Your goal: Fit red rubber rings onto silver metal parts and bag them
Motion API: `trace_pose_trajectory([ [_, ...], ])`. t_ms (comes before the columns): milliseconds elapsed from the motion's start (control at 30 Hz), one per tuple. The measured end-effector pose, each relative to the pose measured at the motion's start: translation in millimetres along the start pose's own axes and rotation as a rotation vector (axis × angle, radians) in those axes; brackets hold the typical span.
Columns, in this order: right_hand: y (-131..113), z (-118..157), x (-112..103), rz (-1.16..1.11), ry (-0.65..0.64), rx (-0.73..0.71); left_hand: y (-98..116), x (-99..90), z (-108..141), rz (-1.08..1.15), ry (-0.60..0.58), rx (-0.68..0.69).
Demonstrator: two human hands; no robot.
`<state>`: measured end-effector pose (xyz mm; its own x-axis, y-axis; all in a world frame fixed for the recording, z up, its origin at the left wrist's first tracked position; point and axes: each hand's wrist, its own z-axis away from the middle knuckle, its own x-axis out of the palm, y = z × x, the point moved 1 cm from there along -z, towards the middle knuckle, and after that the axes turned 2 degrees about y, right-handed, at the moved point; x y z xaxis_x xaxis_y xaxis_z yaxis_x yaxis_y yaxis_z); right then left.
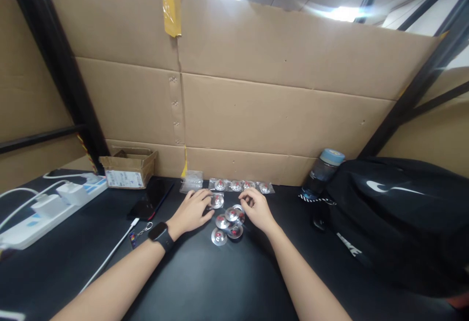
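Note:
My left hand [192,209], with a dark watch [161,236] on the wrist, lies with fingers stretched and thumb apart. Its fingertips touch the left side of a clear plastic bag around a silver round disc [217,201] with a red centre. My right hand [257,209] hovers by the right side of a loose pile; its fingers are curled inward, and anything between them is too small to make out. Between the hands lie several unbagged silver discs [220,236] with red centres, some overlapping. Behind them runs a row of bagged discs [236,185], beside a stack of clear bags [192,181].
To the left are a small open cardboard box [126,177], a phone [152,201], a keychain [141,233], a white cable [110,255] and a power strip [25,230]. A bottle [320,174] and a black backpack [395,223] stand right. A cardboard wall [249,111] closes the back.

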<state>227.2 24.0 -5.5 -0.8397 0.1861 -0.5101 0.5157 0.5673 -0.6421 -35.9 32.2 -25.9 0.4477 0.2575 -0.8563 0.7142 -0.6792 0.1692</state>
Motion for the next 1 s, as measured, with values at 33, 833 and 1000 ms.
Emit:
trace_pose_trajectory([
  [33, 0, 0, 0, 0.0, -0.004, 0.0, 0, -0.5, 0, 0.007, -0.006, -0.015],
  [833, -38, 5, 4, -0.153, -0.144, -0.038, 43, -13.5, 0, 0.158, 0.325, -0.036],
  [1000, -40, 9, 9, -0.35, -0.228, 0.131, 54, -8.7, 1, 0.382, 0.31, -0.062],
])
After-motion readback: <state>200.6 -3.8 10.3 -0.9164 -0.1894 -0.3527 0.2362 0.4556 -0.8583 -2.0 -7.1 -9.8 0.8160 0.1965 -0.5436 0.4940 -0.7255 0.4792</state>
